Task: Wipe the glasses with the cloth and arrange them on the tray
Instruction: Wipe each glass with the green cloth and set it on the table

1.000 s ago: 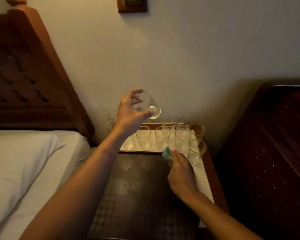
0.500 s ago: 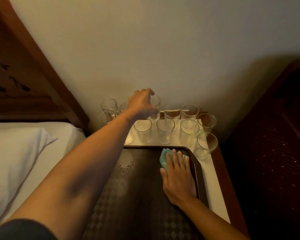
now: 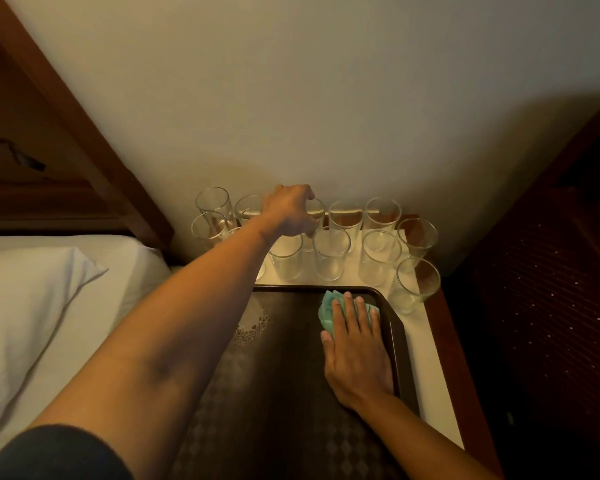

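Observation:
Several clear glasses (image 3: 331,252) stand upright in rows on the white top of a bedside table, beyond a dark patterned tray (image 3: 394,317). My left hand (image 3: 290,211) reaches to the back row by the wall and grips a glass (image 3: 315,216) from above, fingers curled round its rim. My right hand (image 3: 355,344) lies flat, fingers straight, pressing a crumpled teal cloth (image 3: 328,311) onto the tray's far right corner. No glass stands on the visible part of the tray.
A bed with white pillow (image 3: 32,306) and wooden headboard (image 3: 66,143) lies to the left. The wall (image 3: 326,98) is right behind the glasses. A dark wooden piece of furniture (image 3: 551,289) stands to the right. A worn patch (image 3: 253,327) marks the tray.
My left hand carried a tilted glass from mid-air down to the back row and holds it there. My right hand flattened onto the cloth on the tray. The camera tipped downward.

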Demonstrator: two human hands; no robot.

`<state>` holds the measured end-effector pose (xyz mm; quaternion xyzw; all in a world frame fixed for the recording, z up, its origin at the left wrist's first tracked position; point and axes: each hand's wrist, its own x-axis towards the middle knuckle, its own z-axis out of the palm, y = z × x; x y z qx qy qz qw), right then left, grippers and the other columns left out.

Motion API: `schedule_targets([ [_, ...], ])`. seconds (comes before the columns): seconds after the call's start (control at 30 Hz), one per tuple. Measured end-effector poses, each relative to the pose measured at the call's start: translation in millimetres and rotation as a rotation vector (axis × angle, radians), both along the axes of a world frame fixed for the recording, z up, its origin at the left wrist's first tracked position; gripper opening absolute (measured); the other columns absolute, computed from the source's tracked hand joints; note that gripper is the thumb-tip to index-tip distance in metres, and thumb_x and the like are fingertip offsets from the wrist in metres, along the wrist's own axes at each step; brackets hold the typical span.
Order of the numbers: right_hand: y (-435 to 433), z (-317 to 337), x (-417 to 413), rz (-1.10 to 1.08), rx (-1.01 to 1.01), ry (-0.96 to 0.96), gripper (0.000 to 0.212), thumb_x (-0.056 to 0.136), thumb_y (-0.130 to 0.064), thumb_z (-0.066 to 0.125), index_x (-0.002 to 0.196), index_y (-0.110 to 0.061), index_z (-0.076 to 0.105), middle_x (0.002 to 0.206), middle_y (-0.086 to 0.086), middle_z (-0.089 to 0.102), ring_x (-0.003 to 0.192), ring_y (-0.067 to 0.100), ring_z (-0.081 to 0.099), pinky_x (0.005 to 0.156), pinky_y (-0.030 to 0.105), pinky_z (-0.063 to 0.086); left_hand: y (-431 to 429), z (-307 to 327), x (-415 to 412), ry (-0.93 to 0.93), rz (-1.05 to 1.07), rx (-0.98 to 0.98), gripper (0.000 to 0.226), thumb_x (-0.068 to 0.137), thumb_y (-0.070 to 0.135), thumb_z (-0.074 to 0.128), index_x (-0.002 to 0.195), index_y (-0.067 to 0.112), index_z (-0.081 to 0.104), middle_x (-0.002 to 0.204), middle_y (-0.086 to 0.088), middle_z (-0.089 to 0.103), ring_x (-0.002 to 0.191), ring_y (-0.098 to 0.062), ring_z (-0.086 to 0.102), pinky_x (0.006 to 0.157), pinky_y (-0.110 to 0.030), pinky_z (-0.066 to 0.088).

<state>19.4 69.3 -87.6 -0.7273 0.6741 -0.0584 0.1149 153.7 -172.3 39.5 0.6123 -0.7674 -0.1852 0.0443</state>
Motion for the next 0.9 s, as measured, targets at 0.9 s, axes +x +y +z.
schedule_targets([
  [0.9, -3, -1, -1, -0.032, 0.003, -0.006, 0.063, 0.111, -0.034, 0.024, 0.168, -0.016, 0.005, 0.176, 0.008, -0.003, 0.162, 0.026, -0.008, 0.132, 0.046, -0.004, 114, -3, 41, -0.175, 0.040, -0.353, 0.076, 0.086, 0.058, 0.071, 0.148, 0.025, 0.042, 0.147, -0.003, 0.050, 0.141, -0.027, 0.037, 0.111, -0.052, 0.025],
])
